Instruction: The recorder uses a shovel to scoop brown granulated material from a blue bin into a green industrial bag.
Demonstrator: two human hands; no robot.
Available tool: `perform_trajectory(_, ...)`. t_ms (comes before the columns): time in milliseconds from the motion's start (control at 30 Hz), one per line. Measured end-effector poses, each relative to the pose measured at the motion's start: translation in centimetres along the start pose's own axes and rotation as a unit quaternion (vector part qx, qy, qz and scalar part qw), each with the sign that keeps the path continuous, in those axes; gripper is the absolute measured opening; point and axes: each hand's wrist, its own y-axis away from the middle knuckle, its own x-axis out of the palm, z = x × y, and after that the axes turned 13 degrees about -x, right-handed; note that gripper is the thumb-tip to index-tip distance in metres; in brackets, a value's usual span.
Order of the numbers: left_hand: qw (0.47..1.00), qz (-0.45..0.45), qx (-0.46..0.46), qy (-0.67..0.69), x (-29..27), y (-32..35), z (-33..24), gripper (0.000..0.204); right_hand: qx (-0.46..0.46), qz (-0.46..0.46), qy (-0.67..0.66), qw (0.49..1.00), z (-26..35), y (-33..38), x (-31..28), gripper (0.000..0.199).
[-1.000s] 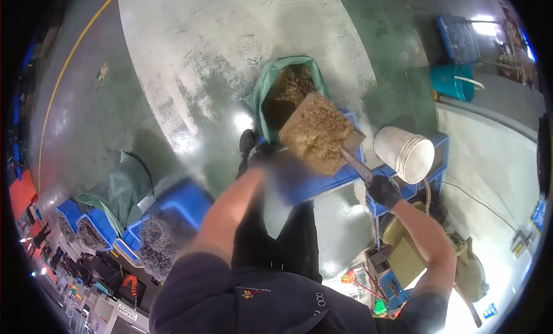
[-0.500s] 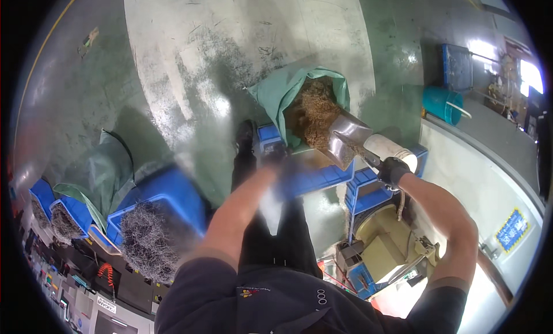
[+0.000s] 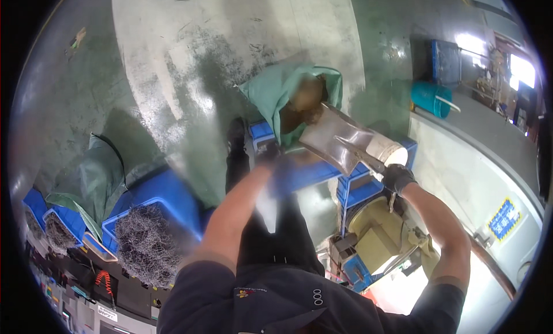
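My right hand (image 3: 397, 178), in a dark glove, is closed round the handle of a metal shovel (image 3: 337, 141). The shovel's broad blade shows bare metal, and its front edge reaches into the mouth of a green sack (image 3: 266, 93). Brown shavings (image 3: 308, 96) lie in the sack's mouth, blurred by motion. Close to the sack's near left edge is my left hand (image 3: 267, 153), also dark-gloved; its fingers are too blurred to make out. A blue bin (image 3: 311, 178) sits under the sack's near side, partly hidden by my left hand and the shovel.
Left, a blue bin (image 3: 178, 190) holds tangled grey metal shavings (image 3: 145, 239), beside another green sack (image 3: 95, 167). A white cylinder (image 3: 387, 149) and a blue rack (image 3: 362, 190) stand by the shovel. Farther right are a white panel (image 3: 455, 178) and teal bucket (image 3: 429, 99).
Brown shavings that were heaped against the blade's front have dropped into the sack, leaving the blade bare. My right hand still grips the shovel. The whole view has shifted slightly.
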Motion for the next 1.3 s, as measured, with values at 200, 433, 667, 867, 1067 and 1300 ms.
perform_trajectory(200,0.999,-0.037,-0.026,-0.024,-1.5,-0.2,-1.7,0.045,-0.059,-0.037,-0.018,0.997,-8.8,-1.1,16.7,0.032)
perform_trajectory(433,0.997,0.034,0.020,-0.069,-3.9,1.4,-2.8,0.048,-0.203,-0.029,-0.183,0.962,-5.8,0.8,31.8,0.012)
perform_trajectory(667,0.989,-0.040,0.115,0.085,-4.4,1.6,5.5,0.023,0.019,0.143,-0.704,0.696,6.3,-4.1,34.8,0.012)
perform_trajectory(867,0.925,0.247,-0.073,0.279,1.1,8.2,1.9,0.026,0.015,0.160,-0.757,0.633,7.1,-9.1,46.6,0.013)
perform_trajectory(1067,0.968,0.223,-0.104,0.047,3.4,9.2,4.3,0.029,0.004,0.032,-0.498,0.867,8.9,-11.6,49.4,0.031)
perform_trajectory(1300,0.209,0.225,-0.415,0.856,3.0,-3.2,10.5,0.045,0.000,-0.043,-0.413,0.910,9.9,-20.6,46.5,0.027)
